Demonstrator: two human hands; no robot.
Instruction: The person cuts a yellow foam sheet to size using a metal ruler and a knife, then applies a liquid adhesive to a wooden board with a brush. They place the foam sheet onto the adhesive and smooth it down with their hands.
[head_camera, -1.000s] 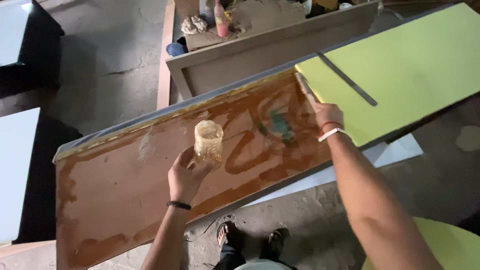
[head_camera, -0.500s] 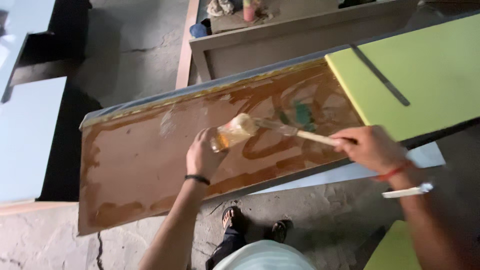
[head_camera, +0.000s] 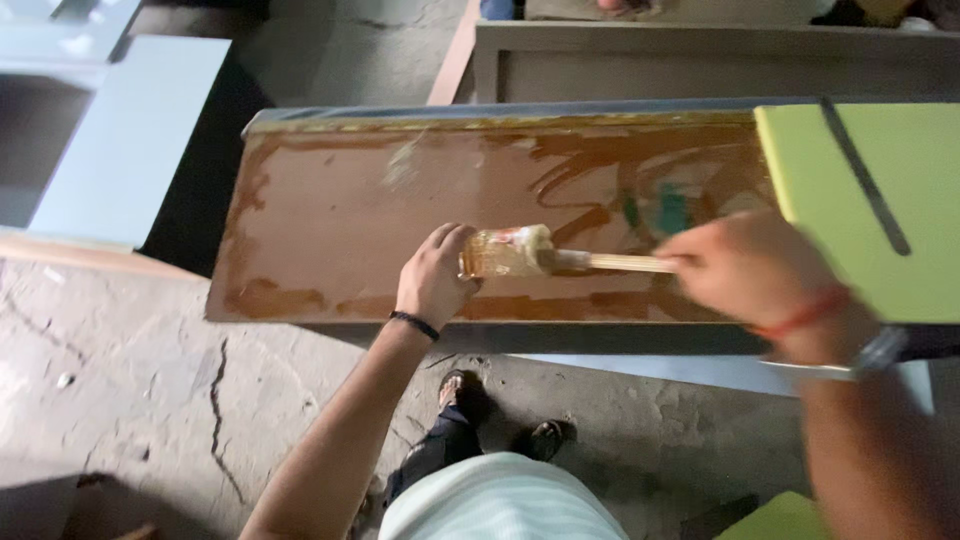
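The fingers of the left hand (head_camera: 432, 278) are curled around a small clear jar (head_camera: 492, 253) of amber liquid, tipped on its side with its mouth facing right, held just above the brown panel (head_camera: 340, 215). The fingers of the right hand (head_camera: 745, 270) are pressed together around the pale wooden handle of a brush (head_camera: 580, 260); the hand is blurred, so the exact grip cannot be told. The brush's bristle end sits at the jar's mouth, touching or just inside it.

The step in hand looks like loading the brush from the jar. The panel lies across the scene, glossy and streaked, with darker wet swirls toward its right and a duller patch on the left. The next move would likely call for drawing the brush out without dripping, then laying it flat on a drier stretch while the jar stays level.

At the right, a yellow-green board (head_camera: 860, 230) with a dark strip overlaps the panel's end. Beyond the far edge stands a grey frame (head_camera: 700, 65). Below, the cracked concrete floor (head_camera: 130, 400) and a sandalled foot (head_camera: 455, 390) show.
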